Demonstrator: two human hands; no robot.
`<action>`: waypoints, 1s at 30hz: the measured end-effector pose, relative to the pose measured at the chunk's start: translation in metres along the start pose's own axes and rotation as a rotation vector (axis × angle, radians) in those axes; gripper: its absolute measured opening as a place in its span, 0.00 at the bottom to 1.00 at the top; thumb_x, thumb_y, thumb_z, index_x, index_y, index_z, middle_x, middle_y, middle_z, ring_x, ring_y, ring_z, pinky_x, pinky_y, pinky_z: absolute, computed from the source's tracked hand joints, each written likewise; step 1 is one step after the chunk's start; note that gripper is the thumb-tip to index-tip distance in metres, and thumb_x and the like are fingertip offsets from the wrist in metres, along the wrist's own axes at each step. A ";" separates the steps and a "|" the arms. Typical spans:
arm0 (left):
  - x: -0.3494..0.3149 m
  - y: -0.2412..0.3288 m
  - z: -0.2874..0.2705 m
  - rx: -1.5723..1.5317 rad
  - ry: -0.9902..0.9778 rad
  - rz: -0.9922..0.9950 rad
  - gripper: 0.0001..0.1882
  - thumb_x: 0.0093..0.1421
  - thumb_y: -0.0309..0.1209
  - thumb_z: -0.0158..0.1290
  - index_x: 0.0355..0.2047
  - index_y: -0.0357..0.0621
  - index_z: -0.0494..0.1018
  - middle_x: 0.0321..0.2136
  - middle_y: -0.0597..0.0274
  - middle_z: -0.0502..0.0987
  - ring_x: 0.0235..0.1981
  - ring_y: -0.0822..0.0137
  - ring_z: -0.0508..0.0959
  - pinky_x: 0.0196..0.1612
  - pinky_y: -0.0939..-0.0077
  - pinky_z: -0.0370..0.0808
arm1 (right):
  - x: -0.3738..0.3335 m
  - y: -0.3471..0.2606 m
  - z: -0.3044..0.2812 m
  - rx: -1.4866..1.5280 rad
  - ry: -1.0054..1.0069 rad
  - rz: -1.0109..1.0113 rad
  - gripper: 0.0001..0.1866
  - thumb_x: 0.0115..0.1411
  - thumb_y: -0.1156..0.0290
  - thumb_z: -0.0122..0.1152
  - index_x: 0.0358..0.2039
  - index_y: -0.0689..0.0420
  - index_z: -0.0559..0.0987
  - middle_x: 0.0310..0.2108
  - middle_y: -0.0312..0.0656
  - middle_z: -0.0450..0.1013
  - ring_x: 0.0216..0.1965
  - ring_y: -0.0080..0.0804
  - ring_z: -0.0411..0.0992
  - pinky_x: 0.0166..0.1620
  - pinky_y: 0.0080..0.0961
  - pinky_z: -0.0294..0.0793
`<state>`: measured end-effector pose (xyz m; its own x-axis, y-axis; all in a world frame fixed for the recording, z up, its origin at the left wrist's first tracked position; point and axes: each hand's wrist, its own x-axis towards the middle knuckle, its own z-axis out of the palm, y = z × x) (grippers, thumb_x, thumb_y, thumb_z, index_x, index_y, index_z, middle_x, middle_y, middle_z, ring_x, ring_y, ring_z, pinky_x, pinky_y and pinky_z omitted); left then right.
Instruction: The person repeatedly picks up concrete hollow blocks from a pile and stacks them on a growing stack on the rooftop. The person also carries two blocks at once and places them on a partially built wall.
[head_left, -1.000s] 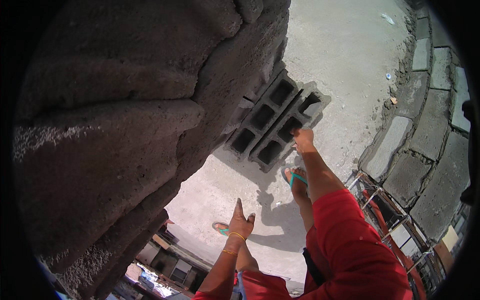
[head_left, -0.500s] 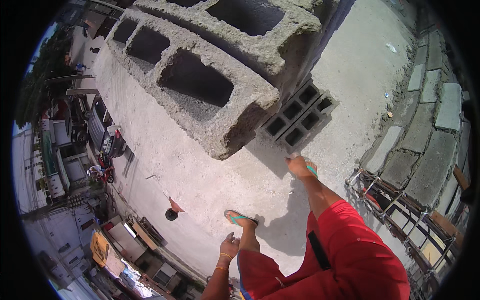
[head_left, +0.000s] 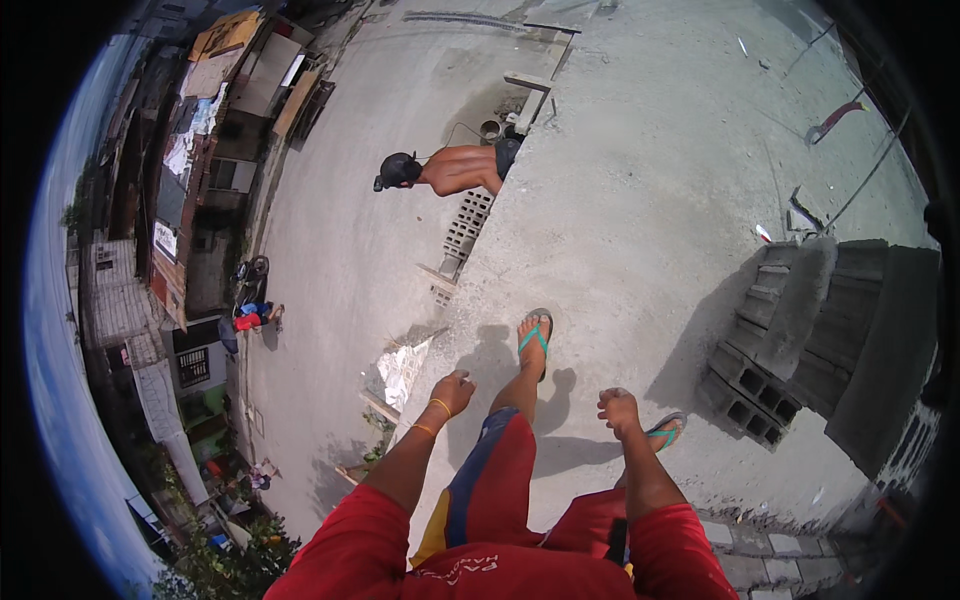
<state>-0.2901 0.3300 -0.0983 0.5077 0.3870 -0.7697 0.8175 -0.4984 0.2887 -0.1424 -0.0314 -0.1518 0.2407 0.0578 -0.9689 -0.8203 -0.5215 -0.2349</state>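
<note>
I stand on a pale concrete slab (head_left: 620, 230) in teal-strapped flip-flops. My left hand (head_left: 455, 392), with yellow bands at its wrist, hangs in the air with its fingers loosely curled and nothing visible in it. My right hand (head_left: 618, 410) hangs beside my right leg, fingers bent inward, also without anything visible in it. Neither hand touches anything. To the right of my right hand, out of its reach, two hollow concrete blocks (head_left: 752, 392) lie in front of a larger stack of concrete blocks (head_left: 850, 300).
Beyond the slab's left edge, at a lower level, a shirtless person (head_left: 465, 170) in a black cap works beside a row of hollow blocks (head_left: 465, 228). Thin rods (head_left: 870, 170) stand at the far right. Across the road (head_left: 350, 150) are houses, a motorcycle and another person (head_left: 252, 316).
My view has turned left, away from the large blocks that loomed close at the top. They now stand off to the right. My right hand is no longer close to the two small blocks.
</note>
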 end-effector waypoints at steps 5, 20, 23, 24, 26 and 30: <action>0.000 -0.064 0.000 -0.073 0.040 -0.068 0.28 0.61 0.45 0.52 0.52 0.31 0.74 0.48 0.38 0.78 0.52 0.46 0.77 0.56 0.61 0.72 | 0.011 -0.059 0.009 -0.165 0.026 -0.060 0.18 0.63 0.60 0.57 0.49 0.58 0.75 0.35 0.41 0.78 0.29 0.32 0.76 0.27 0.31 0.70; 0.041 -0.061 -0.040 -0.519 0.378 -0.228 0.28 0.60 0.43 0.56 0.53 0.33 0.74 0.48 0.41 0.79 0.52 0.48 0.78 0.56 0.62 0.73 | 0.019 -0.181 0.083 -0.357 -0.008 -0.192 0.21 0.63 0.56 0.61 0.42 0.64 0.76 0.30 0.44 0.77 0.25 0.30 0.74 0.25 0.27 0.69; 0.068 -0.066 -0.083 -0.426 0.624 -0.205 0.28 0.59 0.43 0.58 0.52 0.33 0.74 0.49 0.39 0.78 0.52 0.45 0.77 0.57 0.61 0.72 | 0.020 -0.209 0.115 -0.404 -0.097 -0.204 0.24 0.64 0.52 0.60 0.45 0.64 0.75 0.34 0.44 0.77 0.30 0.32 0.75 0.30 0.30 0.71; 0.078 -0.066 -0.103 -0.354 0.700 -0.177 0.28 0.59 0.43 0.58 0.52 0.33 0.74 0.50 0.38 0.77 0.53 0.44 0.76 0.57 0.61 0.72 | 0.021 -0.219 0.126 -0.422 -0.133 -0.202 0.26 0.64 0.50 0.59 0.47 0.63 0.75 0.38 0.44 0.77 0.34 0.34 0.76 0.34 0.33 0.72; 0.102 -0.060 -0.157 -0.310 0.833 -0.042 0.27 0.59 0.44 0.58 0.51 0.34 0.75 0.53 0.38 0.74 0.55 0.43 0.73 0.59 0.59 0.70 | 0.019 -0.242 0.149 -0.427 -0.177 -0.218 0.30 0.65 0.46 0.57 0.51 0.63 0.74 0.43 0.45 0.77 0.39 0.36 0.76 0.39 0.37 0.74; 0.171 -0.012 -0.286 0.018 1.062 0.019 0.28 0.60 0.47 0.56 0.52 0.35 0.75 0.56 0.44 0.72 0.59 0.46 0.70 0.62 0.57 0.67 | 0.008 -0.294 0.198 -0.360 -0.198 -0.291 0.34 0.65 0.42 0.54 0.55 0.62 0.72 0.49 0.48 0.75 0.46 0.39 0.75 0.43 0.40 0.74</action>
<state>-0.1356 0.6242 -0.0701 0.5041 0.8539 0.1294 0.8074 -0.5192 0.2804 -0.0017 0.2908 -0.1055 0.3014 0.3870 -0.8715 -0.4945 -0.7180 -0.4898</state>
